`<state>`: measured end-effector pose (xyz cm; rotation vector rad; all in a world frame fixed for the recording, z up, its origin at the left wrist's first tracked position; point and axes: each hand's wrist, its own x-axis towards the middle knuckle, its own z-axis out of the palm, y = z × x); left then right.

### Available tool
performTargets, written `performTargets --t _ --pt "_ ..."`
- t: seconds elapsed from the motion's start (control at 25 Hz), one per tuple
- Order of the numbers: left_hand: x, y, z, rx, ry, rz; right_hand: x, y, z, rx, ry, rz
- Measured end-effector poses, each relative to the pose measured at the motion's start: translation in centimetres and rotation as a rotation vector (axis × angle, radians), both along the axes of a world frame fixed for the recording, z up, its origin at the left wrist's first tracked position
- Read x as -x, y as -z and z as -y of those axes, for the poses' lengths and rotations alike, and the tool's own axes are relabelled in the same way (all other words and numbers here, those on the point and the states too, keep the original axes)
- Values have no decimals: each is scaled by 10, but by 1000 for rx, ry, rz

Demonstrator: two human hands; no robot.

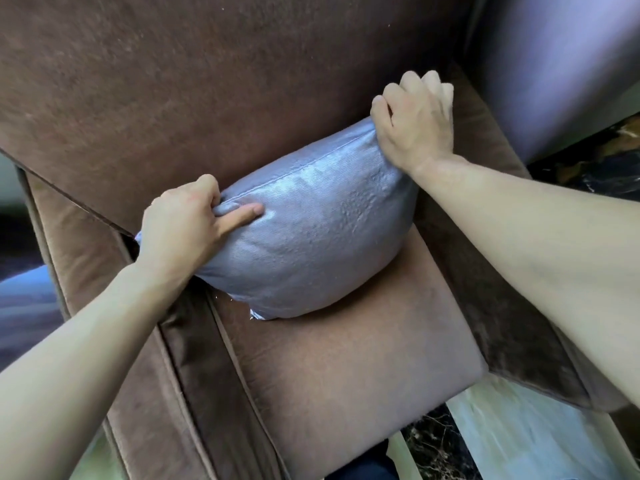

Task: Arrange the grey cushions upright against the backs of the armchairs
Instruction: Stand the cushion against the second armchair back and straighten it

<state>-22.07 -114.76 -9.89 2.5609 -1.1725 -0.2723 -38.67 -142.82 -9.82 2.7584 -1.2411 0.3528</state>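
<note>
Left hand [180, 220] and right hand [414, 123] pinch the grey cushion's [311, 223] 2 top corners, propping it against the armchair back [207, 81].

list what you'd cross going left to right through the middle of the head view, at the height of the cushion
left armrest → left hand gripping the cushion's corner → grey cushion standing against the armchair back → right hand gripping its other top corner → right armrest
</note>
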Motion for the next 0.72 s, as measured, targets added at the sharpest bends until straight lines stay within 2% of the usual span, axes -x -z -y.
performTargets --t 0.08,0.16,0.28,0.32,0.36,0.4,0.44,0.48,0.52,0.56,0.64,0.72 --pt "0 -2 2 -32 -12 -4 1 -1 -1 -55 13 -4" --pt "1 -4 3 2 3 34 0 -2 -6 -83 113 123" --pt "21 -5 -3 247 118 302 -4 10 -31 -92 409 633" --pt "41 -6 -7 339 250 304 -2 18 -45 -130 445 799" --pt "63 -5 -11 387 462 241 4 30 -61 -210 478 917" --pt "85 1 -17 348 697 140 11 41 -80 -341 550 980" --pt "105 11 -23 219 886 6 21 54 -100 -502 666 1004" --pt "117 20 -27 30 971 -150 31 67 -118 -663 791 997" --pt "122 32 -28 -154 932 -300 42 81 -133 -788 877 966" --pt "119 44 -26 -267 789 -414 52 95 -144 -855 895 927" --pt "106 63 -20 -266 445 -534 69 111 -151 -938 863 849" --pt "106 72 -18 -173 219 -547 82 118 -145 -1038 894 801"
